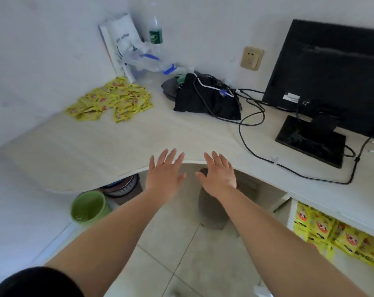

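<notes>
While left hand (163,176) and right hand (219,174) hover spread, empty, sachets (111,99) ahead-left seem light, slick; pinch 1 edge.

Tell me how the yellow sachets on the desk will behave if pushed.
The yellow sachets look thin and light, so they would probably scatter, not move together. Lying loose and overlapped, they likely slide over each other.
</notes>
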